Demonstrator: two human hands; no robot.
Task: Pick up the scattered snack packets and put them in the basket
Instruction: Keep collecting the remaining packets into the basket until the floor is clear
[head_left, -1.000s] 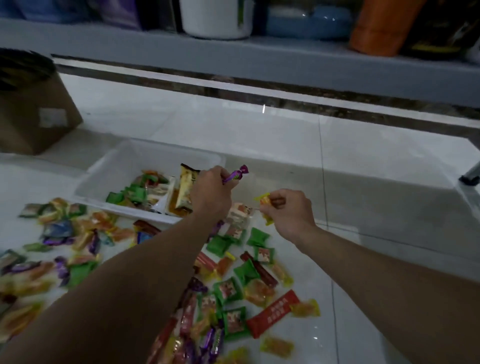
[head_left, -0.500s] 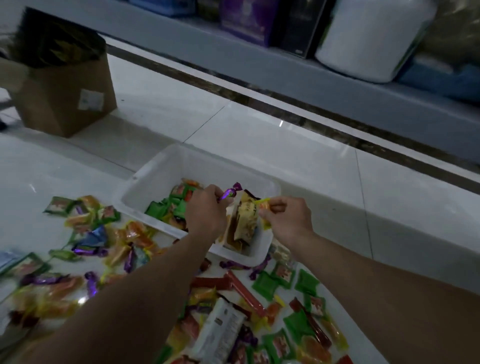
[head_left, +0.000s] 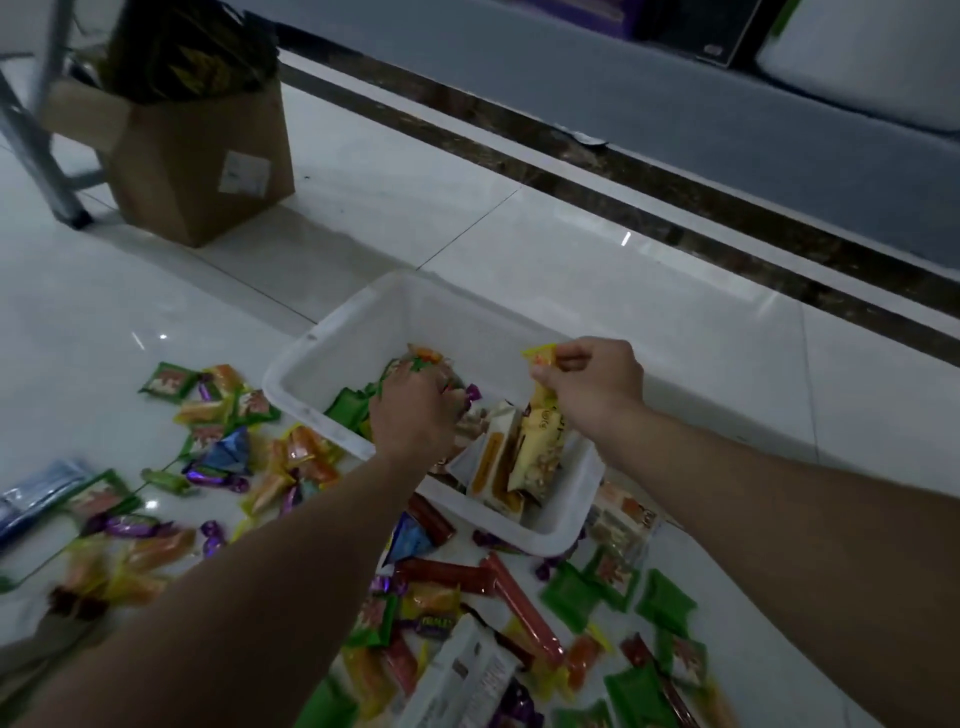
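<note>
Not far along, I judge: dozens of snack packets (head_left: 218, 415) lie loose on the floor left of and nearer than the one white basket (head_left: 332, 343), against roughly a dozen inside. The left hand (head_left: 415, 415) reaches into the basket, one purple sweet (head_left: 472, 392) at its fingertips; whether its grip holds it I cannot tell. The right hand (head_left: 597, 379) hangs above the basket, grip pinching one yellow packet (head_left: 540, 356).

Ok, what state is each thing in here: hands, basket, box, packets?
Basket, upright on the floor, partly filled with packets.
Left hand, inside the basket, apparently pinching a purple candy.
Right hand, over the basket, pinching a yellow packet.
Scattered packets, lying loose on the floor.
Cardboard box, open at the top.
</note>
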